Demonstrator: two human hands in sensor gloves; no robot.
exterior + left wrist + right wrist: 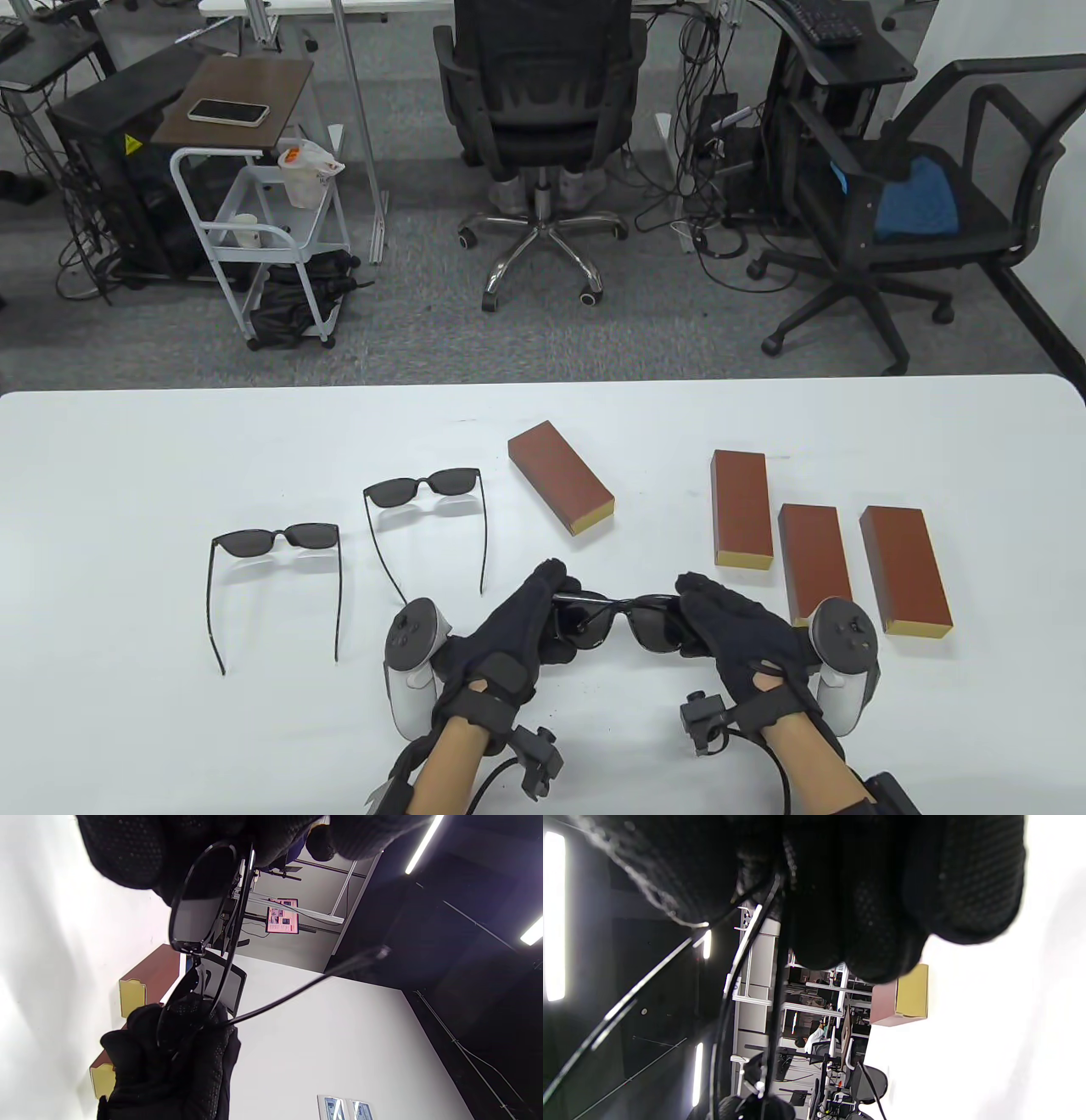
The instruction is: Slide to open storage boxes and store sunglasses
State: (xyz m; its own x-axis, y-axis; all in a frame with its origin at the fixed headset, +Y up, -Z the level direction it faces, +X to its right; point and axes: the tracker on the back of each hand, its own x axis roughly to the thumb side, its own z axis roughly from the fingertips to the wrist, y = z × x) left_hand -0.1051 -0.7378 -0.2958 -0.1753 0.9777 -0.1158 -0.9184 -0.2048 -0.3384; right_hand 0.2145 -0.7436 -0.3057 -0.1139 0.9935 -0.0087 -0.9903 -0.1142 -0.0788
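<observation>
Both hands hold one pair of black sunglasses (618, 622) just above the table's front middle. My left hand (553, 598) grips its left end and my right hand (694, 604) grips its right end. In the left wrist view the lens (196, 912) hangs below my left fingers (127, 853), one temple arm sticks out, and the right glove (169, 1065) holds the far end. In the right wrist view my fingers (865, 899) close around the thin frame (729, 1001). Several closed brown storage boxes with yellow ends lie on the table: one angled (560, 489), others at the right (742, 508).
Two more pairs of black sunglasses lie unfolded at the left (276, 577) and left of centre (428, 518). Two further boxes (814, 560) (904, 569) lie near my right hand. Office chairs and a cart stand beyond the white table's (170, 458) far edge.
</observation>
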